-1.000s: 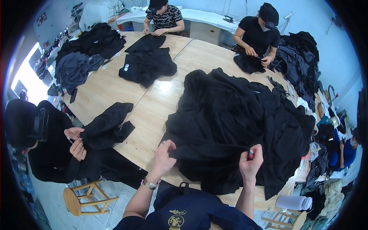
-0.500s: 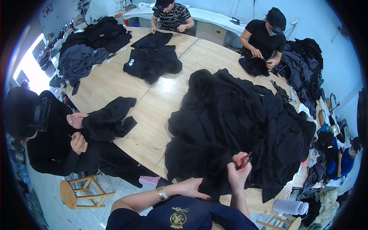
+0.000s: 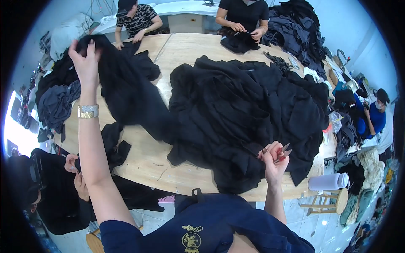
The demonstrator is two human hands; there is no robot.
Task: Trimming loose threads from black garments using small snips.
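My left hand (image 3: pixel 85 59), with a gold bracelet at its wrist, is raised at the far left, closed on one end of a black garment (image 3: pixel 130 95). The cloth hangs from it, blurred by motion, and slants down to the near side of the large black garment pile (image 3: pixel 240 97). At the pile's near right edge, my right hand (image 3: pixel 275 162) is closed round small thread snips (image 3: pixel 285 152) with red handles, their pointed blades spread. Its fingers lie against the black cloth; whether they pinch it too is hidden.
A person at the left (image 3: pixel 55 194) and two people across the wooden table (image 3: pixel 143 168) handle black pieces. Dark cloth heaps (image 3: pixel 57 105) lie at the far left, others at the far right. A white bottle (image 3: pixel 327 181) and a wooden stool (image 3: pixel 333 202) stand at the lower right.
My left hand has swung from the table's near edge up to the far left, lifting the black garment off the near side. My right hand keeps the snips. The whole view has shifted.
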